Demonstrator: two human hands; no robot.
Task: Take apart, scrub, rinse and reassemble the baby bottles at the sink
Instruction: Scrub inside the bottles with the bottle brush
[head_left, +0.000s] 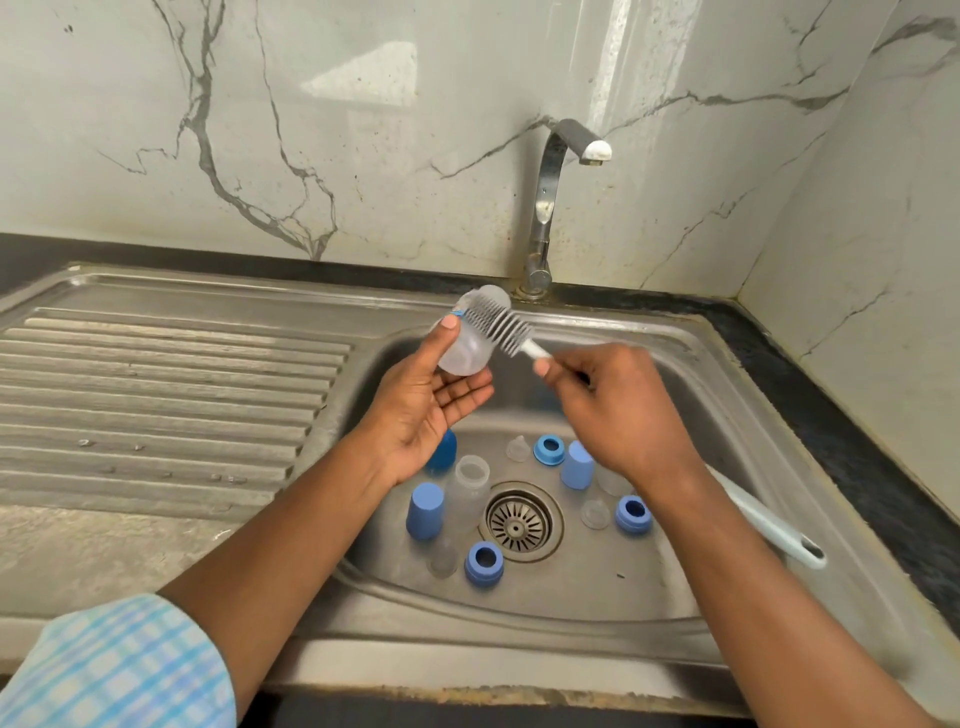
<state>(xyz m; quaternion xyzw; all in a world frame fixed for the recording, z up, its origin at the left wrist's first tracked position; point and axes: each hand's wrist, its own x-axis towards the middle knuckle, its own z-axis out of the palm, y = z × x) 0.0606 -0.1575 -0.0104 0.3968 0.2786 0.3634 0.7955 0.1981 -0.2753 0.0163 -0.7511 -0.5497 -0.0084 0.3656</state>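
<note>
**Item in hand:** clear bottle body (465, 348), stripped of its fittings, held over the sink (623, 597) in front of the tap (545, 208); the left hand (421, 400) pinches it, thumb on the upper wall, fingers beneath.

**Tool:** brush (501, 325), grey ribbed head lying against the bottle's outer side; the right hand (618, 410) is closed round its white stem; a long pale handle shows behind that wrist, probably the same brush.

**Handling, as judged:** light, thin-walled plastic; fairly stiff, though likely to flex if squeezed; slick once wet or soapy; unlikely to shatter if dropped; best taken round the mid-body, mouth left free.

**Count, lying round the drain (519, 522):**
- bottle bodies, three in all: one held, one upright by the drain, one half hidden behind the right wrist;
- pale blue caps (425, 510), two, plus a darker blue one partly under the left hand;
- blue collar rings (484, 565), three;
- clear teats (595, 513), three, the nearest faint.
</note>
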